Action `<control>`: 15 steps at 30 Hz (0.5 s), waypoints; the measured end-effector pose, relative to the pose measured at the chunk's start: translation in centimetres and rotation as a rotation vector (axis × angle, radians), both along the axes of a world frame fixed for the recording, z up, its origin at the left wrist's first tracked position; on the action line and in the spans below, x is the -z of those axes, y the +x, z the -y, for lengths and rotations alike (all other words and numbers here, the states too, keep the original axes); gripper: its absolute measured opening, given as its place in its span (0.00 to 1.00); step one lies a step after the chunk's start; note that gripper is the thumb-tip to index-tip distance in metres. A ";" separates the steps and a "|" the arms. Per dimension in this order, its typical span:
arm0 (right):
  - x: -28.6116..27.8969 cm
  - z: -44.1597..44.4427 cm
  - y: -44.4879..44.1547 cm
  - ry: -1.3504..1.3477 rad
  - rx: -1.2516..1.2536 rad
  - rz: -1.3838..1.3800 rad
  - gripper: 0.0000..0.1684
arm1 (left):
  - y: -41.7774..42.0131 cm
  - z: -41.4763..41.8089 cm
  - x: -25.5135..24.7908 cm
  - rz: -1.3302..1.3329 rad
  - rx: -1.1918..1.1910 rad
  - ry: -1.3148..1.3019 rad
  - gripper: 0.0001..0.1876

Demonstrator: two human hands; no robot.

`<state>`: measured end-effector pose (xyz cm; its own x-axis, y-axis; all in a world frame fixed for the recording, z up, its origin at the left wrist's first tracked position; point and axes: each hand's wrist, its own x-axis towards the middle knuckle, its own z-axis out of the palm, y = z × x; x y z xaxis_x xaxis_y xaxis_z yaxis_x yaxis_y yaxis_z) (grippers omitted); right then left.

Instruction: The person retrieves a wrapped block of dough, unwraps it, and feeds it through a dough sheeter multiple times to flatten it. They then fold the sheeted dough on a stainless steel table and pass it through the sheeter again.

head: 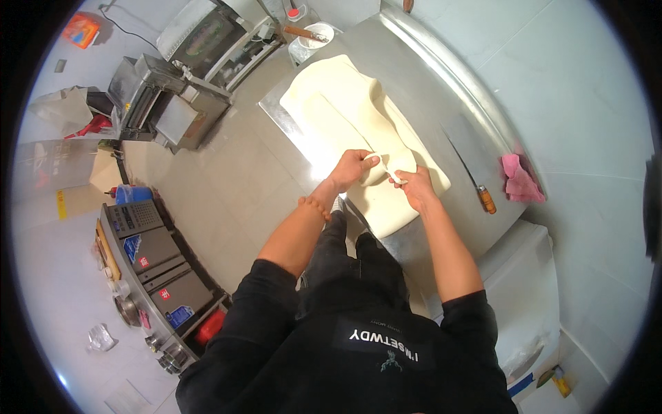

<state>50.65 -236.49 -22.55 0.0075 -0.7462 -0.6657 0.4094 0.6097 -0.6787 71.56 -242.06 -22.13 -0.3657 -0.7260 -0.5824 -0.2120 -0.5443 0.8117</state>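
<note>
A wide sheet of pale dough (331,119) lies in folded layers on a stainless steel table (429,103). Near its close end, my left hand (357,166) pinches a raised edge of the dough between thumb and fingers. My right hand (414,183) grips another bit of the same edge, just to the right and slightly nearer to me. A narrow strip of dough spans the small gap between the hands. The fingertips are partly hidden by dough. Right of the dough lies a long thin-bladed knife (471,173) with a wooden handle.
A pink cloth (520,181) lies at the table's right edge by the wall. Beyond the far end stands a white tub (315,36) with a wooden-handled tool across it. A metal dough machine (170,108) stands at left on the floor, a deck oven (165,274) nearer to me.
</note>
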 end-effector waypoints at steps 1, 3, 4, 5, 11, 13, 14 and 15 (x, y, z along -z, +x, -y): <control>0.2 -0.1 -0.2 0.010 0.009 0.004 0.16 | 0.2 -0.6 -0.1 -0.025 -0.085 -0.009 0.15; 1.0 -0.4 -0.6 0.031 0.028 0.012 0.18 | 0.4 -1.3 -0.1 -0.075 -0.253 -0.024 0.14; 1.5 -0.5 -0.7 0.045 0.002 0.012 0.19 | 0.8 -1.5 0.8 -0.112 -0.384 -0.008 0.14; 1.9 -0.8 -0.8 0.059 -0.023 0.012 0.19 | 1.3 -2.0 1.6 -0.164 -0.476 0.055 0.14; 0.7 0.1 -1.5 0.109 0.111 0.271 0.22 | 1.1 -2.4 0.7 -0.016 -0.334 -0.117 0.19; 1.7 0.7 -1.3 0.100 0.136 0.389 0.22 | 0.1 -3.4 -1.3 0.141 -0.149 -0.421 0.25; 1.9 0.8 -1.5 0.145 0.174 0.386 0.21 | -0.7 -3.7 -2.8 0.333 -0.046 -0.609 0.23; 1.7 1.1 -1.2 0.187 0.197 0.386 0.20 | -1.2 -3.8 -3.9 0.535 0.048 -0.797 0.21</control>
